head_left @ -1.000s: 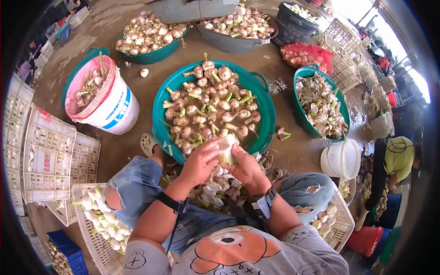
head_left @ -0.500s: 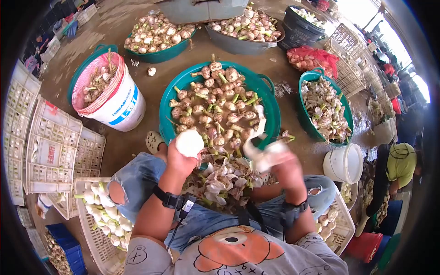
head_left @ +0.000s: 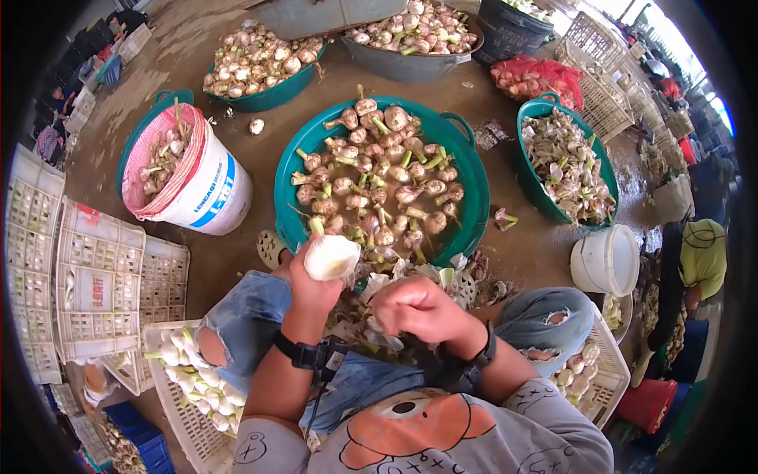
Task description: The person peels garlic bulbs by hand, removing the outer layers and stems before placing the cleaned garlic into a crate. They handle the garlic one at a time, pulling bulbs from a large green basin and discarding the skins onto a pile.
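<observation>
A white, peeled garlic bulb (head_left: 332,257) with a short green stem rests in my left hand (head_left: 313,286), its root end turned toward the right. My right hand (head_left: 418,310) is closed to the right of the bulb and apart from it, fingers curled in; whatever they hold is hidden. Loose garlic skins (head_left: 347,325) lie in a heap below both hands, between my knees. Just beyond, unpeeled garlic bulbs (head_left: 379,174) with cut stems sit in water in a green tub (head_left: 472,207).
Peeled garlic (head_left: 201,379) fills a crate (head_left: 170,387) at my left, with more at my right. A white bucket (head_left: 225,186) stands left of the tub. Skins fill a green basin (head_left: 530,178) at right, near a white pail (head_left: 604,261). A co-worker (head_left: 703,261) is far right.
My right hand has come left and inward, and the long pale strip of skin trailing from it is gone. In my left hand, the bulb has turned so its stem shows.
</observation>
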Demonstrator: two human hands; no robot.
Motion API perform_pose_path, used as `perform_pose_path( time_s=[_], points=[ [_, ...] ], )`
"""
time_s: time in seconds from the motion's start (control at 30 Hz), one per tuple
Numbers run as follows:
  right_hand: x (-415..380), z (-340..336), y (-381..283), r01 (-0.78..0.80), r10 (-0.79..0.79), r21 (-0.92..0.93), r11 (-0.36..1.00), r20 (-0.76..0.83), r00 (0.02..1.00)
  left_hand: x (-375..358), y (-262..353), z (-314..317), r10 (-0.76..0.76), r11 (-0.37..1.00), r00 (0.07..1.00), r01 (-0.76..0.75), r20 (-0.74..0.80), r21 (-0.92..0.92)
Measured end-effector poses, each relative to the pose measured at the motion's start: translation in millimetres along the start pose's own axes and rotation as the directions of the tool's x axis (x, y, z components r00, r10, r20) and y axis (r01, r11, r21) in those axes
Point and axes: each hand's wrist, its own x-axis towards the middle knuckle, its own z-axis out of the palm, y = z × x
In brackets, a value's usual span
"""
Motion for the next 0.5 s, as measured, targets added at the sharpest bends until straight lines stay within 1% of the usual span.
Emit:
perform_pose_path(
  time_s=[0.03, 0.07, 0.1, 0.13, 0.17, 0.2, 0.23, 0.27, 0.3, 0.33, 0.37, 0.4, 0.43, 0.47, 0.5],
  points=[
    [0.5, -5.1, 1.8, -0.048, 0.040, -0.201, 0.978, -0.043, 0.998, 2.6, 0.3, -1.4, 0.036, 0.999, 0.999, -0.036, -0.004, 0.012],
    [2.1, -5.1, 10.5, -0.049, 0.040, -0.204, 0.978, -0.046, 0.998, 1.2, 0.4, 4.9, 0.048, 0.997, 0.998, -0.050, 0.033, 0.062],
    [6.7, -2.5, 23.6, -0.087, 0.019, -0.299, 0.950, -0.225, 0.974, 2.2, -1.3, 6.2, 0.042, 0.997, 0.998, -0.045, 0.040, 0.060],
    [10.6, -0.8, 31.9, -0.143, -0.021, -0.381, 0.914, -0.394, 0.919, 1.6, -3.8, 6.3, 0.042, 0.989, 0.997, -0.051, 0.070, 0.139],
    [13.3, 0.3, 33.9, -0.147, -0.019, -0.382, 0.912, -0.399, 0.917, 0.3, -6.8, 5.6, 0.039, 0.975, 0.995, -0.059, 0.096, 0.216],
    [15.6, 1.7, 35.9, -0.198, 0.024, -0.398, 0.896, -0.402, 0.915, 0.4, -9.9, 2.7, 0.076, 0.954, 0.990, -0.106, 0.118, 0.280],
    [16.5, 2.5, 37.4, -0.245, 0.065, -0.411, 0.878, -0.405, 0.912, 1.7, -10.2, 1.3, 0.068, 0.953, 0.991, -0.099, 0.116, 0.285],
    [13.8, 3.6, 38.0, -0.121, -0.015, -0.393, 0.912, -0.324, 0.946, 4.4, -8.5, 0.7, 0.143, 0.938, 0.989, -0.143, 0.021, 0.315],
    [13.9, 5.1, 29.2, -0.118, -0.015, -0.387, 0.915, -0.324, 0.946, 6.2, -7.1, -1.4, 0.225, 0.919, 0.972, -0.186, -0.074, 0.349],
    [12.6, 8.8, 16.9, 0.072, -0.153, -0.470, 0.880, -0.136, 0.979, 8.8, -14.1, -13.4, 0.398, 0.767, 0.917, -0.349, 0.027, 0.538],
    [11.3, 11.0, 10.2, 0.269, -0.278, -0.513, 0.815, 0.060, 0.959, 11.6, -4.6, -15.5, 0.264, 0.949, 0.941, -0.216, -0.211, 0.229],
    [10.5, 9.7, 10.6, 0.218, -0.162, -0.577, 0.787, 0.148, 0.976, 7.3, 9.9, -10.4, 0.247, 0.969, 0.954, -0.241, -0.171, 0.057],
    [11.7, -1.8, 3.9, 0.018, 0.248, -0.745, 0.667, 0.246, 0.937, 0.9, 26.8, -4.5, 0.233, 0.961, 0.964, -0.249, -0.126, -0.121],
    [4.2, -16.5, 12.5, -0.083, 0.343, -0.831, 0.551, 0.135, 0.930, -9.1, 44.1, 8.7, 0.231, 0.956, 0.949, -0.179, 0.215, -0.233],
    [-3.0, -35.5, 30.0, -0.181, 0.421, -0.892, 0.415, 0.012, 0.907, -20.0, 61.4, 22.8, 0.242, 0.945, 0.814, -0.074, 0.528, -0.319]
  ],
)
